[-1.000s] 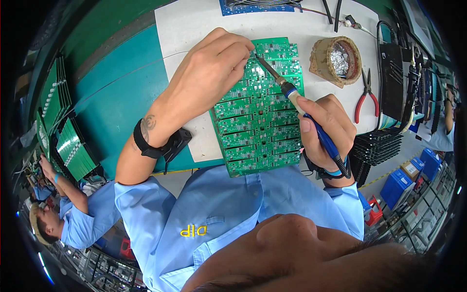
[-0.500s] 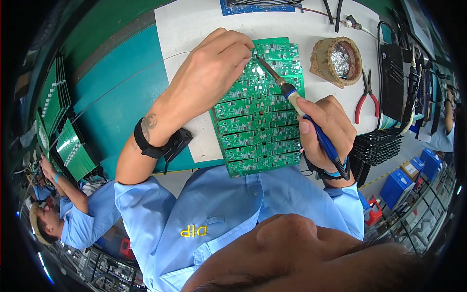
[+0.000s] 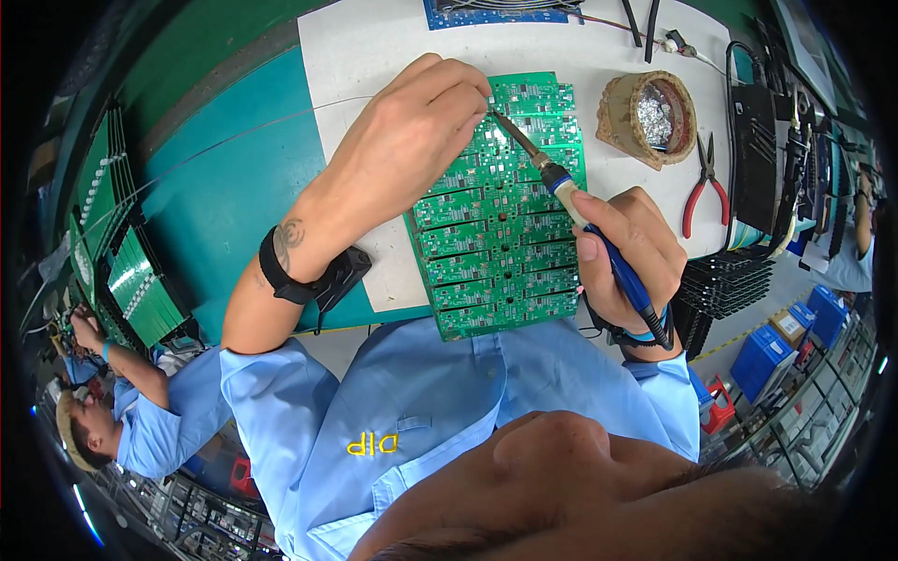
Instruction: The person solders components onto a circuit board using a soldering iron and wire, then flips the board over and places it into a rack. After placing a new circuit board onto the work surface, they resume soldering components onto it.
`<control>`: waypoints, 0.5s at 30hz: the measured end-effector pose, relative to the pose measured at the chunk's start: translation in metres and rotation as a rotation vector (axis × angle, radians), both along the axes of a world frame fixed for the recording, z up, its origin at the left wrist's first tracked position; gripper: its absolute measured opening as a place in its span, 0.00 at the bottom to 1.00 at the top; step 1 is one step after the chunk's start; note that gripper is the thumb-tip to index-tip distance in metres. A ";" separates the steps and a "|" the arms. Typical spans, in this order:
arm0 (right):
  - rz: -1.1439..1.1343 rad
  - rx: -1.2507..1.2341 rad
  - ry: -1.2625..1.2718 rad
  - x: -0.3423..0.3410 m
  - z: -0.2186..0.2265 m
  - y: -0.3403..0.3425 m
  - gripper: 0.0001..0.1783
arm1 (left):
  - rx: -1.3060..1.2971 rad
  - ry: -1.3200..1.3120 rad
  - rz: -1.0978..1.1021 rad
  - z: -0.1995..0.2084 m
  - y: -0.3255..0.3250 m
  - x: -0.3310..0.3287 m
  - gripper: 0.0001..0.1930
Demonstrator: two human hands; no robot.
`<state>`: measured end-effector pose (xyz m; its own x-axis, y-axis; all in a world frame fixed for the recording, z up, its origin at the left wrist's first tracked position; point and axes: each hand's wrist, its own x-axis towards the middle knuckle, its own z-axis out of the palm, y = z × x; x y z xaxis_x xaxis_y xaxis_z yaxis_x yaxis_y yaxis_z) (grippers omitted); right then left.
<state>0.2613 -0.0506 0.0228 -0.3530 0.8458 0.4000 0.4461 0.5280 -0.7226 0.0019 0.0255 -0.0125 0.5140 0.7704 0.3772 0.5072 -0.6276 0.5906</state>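
A panel of green circuit boards (image 3: 505, 234) lies before me, its near edge against my shirt. My right hand (image 3: 631, 257) is closed round the blue and cream handle of a soldering iron (image 3: 561, 182). The iron's tip meets the panel near its far left part, close to my left fingertips. Over the far left corner of the panel, my left hand (image 3: 412, 136) pinches a thin solder wire (image 3: 253, 122), which trails off to the left. The pinched end of the wire is hidden by my fingers.
A round tan pot (image 3: 645, 117) with silvery bits inside stands right of the panel, beside red-handled pliers (image 3: 706, 187). Green boards stand in a rack (image 3: 140, 280) at the left, near a co-worker (image 3: 140, 402). A blue board (image 3: 500, 13) lies at the far edge.
The iron's tip and my left fingers have shifted very slightly. The solder wire's trailing part has swung a little at the left, and the co-worker's hand has moved.
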 end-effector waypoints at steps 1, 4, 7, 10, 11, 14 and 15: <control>0.000 0.000 0.000 0.000 0.000 0.000 0.21 | 0.002 -0.002 0.000 0.000 0.000 0.000 0.06; -0.006 -0.001 0.005 0.000 0.000 -0.001 0.21 | 0.006 -0.008 0.000 0.000 0.000 0.000 0.06; -0.007 -0.001 0.004 0.000 0.000 -0.001 0.21 | 0.010 -0.008 0.024 0.003 -0.001 0.000 0.07; -0.008 -0.001 0.006 0.000 0.002 -0.001 0.20 | 0.111 -0.021 0.076 0.002 0.003 -0.001 0.07; -0.009 -0.003 0.007 0.001 0.003 -0.002 0.20 | 0.161 -0.028 0.101 0.002 0.003 -0.002 0.07; -0.020 0.005 0.011 0.003 0.007 -0.005 0.18 | 0.271 0.029 0.193 0.006 0.005 -0.007 0.05; -0.028 0.012 0.014 0.005 0.009 -0.006 0.18 | 0.325 0.056 0.238 0.007 0.005 -0.007 0.05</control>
